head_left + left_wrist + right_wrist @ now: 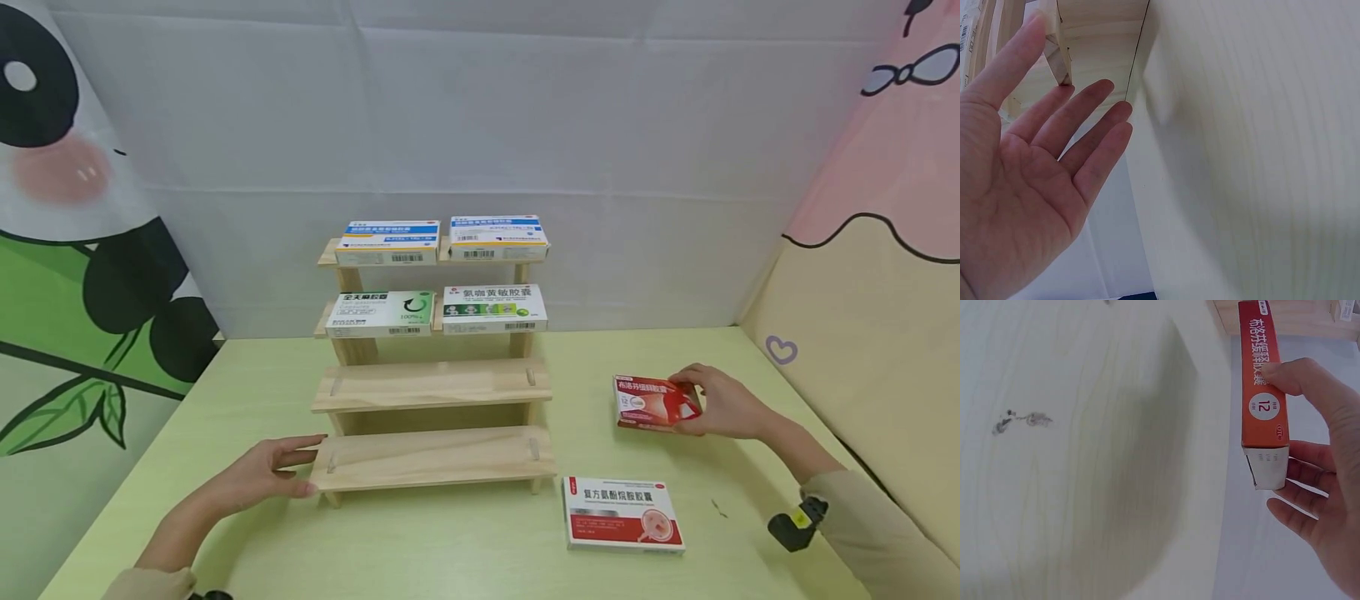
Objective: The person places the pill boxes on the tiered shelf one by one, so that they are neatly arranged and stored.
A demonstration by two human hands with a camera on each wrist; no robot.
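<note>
Table [465, 542] bears rack [431, 457]; right wrist alone shows thumb-and-finger grip on red box [1263, 394].

Four boxes [442, 275] sit on the stepped shelf's [431, 387] upper tiers; two boxes [637, 458] lie right of it.

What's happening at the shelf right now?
A person's right hand holds a red medicine box in its grip, just above the table. The left hand, fingers straight, touches the left end of the wooden stepped shelf. Four boxes sit on the two upper steps; the two lower steps are bare. A red-and-white box lies flat on the table.
</note>
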